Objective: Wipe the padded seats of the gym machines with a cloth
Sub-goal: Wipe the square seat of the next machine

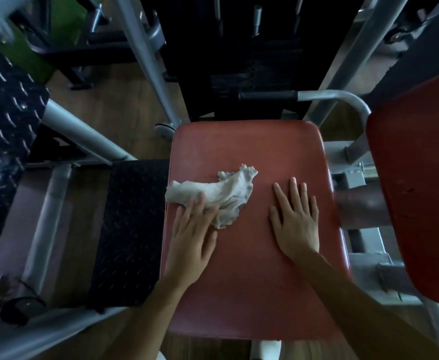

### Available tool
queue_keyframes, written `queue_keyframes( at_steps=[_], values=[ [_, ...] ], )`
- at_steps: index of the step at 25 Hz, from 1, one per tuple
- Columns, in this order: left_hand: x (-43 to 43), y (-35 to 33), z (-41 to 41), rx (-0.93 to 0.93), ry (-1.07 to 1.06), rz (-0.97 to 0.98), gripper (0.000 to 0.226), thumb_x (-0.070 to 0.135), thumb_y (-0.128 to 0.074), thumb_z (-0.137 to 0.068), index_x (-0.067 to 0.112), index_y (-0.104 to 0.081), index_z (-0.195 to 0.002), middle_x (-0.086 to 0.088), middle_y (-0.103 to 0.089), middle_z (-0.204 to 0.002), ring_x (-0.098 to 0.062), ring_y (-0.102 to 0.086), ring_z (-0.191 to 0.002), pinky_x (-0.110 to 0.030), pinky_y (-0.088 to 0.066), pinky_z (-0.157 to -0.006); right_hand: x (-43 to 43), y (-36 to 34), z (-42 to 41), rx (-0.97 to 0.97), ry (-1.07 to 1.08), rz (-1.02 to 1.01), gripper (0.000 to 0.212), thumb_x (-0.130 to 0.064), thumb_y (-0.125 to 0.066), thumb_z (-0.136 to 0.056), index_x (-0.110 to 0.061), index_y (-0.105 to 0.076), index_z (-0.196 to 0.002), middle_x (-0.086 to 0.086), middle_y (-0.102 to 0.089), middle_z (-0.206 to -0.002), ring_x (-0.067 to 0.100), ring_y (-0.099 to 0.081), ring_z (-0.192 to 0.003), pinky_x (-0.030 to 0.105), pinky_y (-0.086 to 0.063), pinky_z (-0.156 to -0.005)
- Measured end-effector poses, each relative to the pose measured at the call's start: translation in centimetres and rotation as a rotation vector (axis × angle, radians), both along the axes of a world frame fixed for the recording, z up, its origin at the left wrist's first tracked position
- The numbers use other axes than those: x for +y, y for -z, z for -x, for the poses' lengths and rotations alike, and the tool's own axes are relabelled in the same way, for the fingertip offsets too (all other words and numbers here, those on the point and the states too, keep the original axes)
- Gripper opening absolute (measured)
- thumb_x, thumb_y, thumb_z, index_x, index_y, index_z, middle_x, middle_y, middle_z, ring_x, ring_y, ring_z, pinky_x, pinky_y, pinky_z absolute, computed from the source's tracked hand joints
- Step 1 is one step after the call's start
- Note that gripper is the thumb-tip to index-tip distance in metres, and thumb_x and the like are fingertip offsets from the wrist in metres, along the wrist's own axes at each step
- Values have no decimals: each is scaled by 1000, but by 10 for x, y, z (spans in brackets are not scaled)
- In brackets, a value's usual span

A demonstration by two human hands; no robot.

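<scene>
- Head view: the left hand (192,229) lies flat with its fingers straight, the tips pressing the near edge of the cloth (223,193); nothing curls round it.
- The right hand (295,222) rests palm-down, fingers spread, on the bare seat (239,281), right of the cloth and apart from it.
- White and crumpled, the cloth sits left of the seat's middle. It looks light and limp and likely to bunch, so a flat palm over its middle should drive it best.
- The seat's red cover looks smooth, probably slippery.
- A second red pad (421,178) stands at the right.
</scene>
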State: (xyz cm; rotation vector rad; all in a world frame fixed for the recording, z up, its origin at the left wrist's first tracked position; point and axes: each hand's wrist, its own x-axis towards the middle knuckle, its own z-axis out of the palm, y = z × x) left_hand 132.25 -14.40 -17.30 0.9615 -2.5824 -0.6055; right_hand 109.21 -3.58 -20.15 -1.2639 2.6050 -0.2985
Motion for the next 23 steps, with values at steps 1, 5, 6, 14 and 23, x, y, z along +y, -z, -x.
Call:
queue_keyframes(
  at_steps=[1,5,6,14,23],
  values=[
    [5,6,-9,-23,-75,4,68,21,-61,-98,13,-28,-157,-8,-15,-168,-27,-10,-156,-52,-16,-125,0,-1,-1,-4,7,-3,57,-47,-26,-102,-35,-24,-158,3,-9,-169,23,1,-156,46,-7,-126],
    [4,10,-11,-52,-322,-105,84,44,-54,-101,9,-7,-161,-4,-3,-170,-17,-4,-156,-43,-14,-127,-22,-23,-11,-75,15,70,58,-31,-49,-97,-27,-36,-153,8,-23,-164,31,-17,-152,51,-22,-119],
    [3,14,-9,-71,-341,-109,86,46,-55,-100,8,-6,-161,-4,-3,-170,-16,-4,-156,-42,-14,-127,-33,-31,-20,-109,-54,143,60,-27,-54,-95,-26,-37,-153,8,-26,-163,30,-21,-151,49,-26,-117],
    [3,21,-12,-177,-324,-60,76,47,-43,-103,12,-9,-161,-3,-4,-170,-17,-1,-156,-40,-10,-127,-70,-36,-42,64,-511,-13,68,-54,-57,-87,-43,-34,-150,-3,-44,-150,23,-41,-138,52,-48,-95],
    [-1,-24,-13,-558,-208,-293,69,47,-35,-104,24,-4,-162,1,11,-168,-24,4,-156,-41,-20,-125,-11,-76,-19,-58,-158,-259,60,-39,-62,-90,-34,-41,-146,9,-59,-129,35,-55,-115,52,-45,-101]
  ],
)
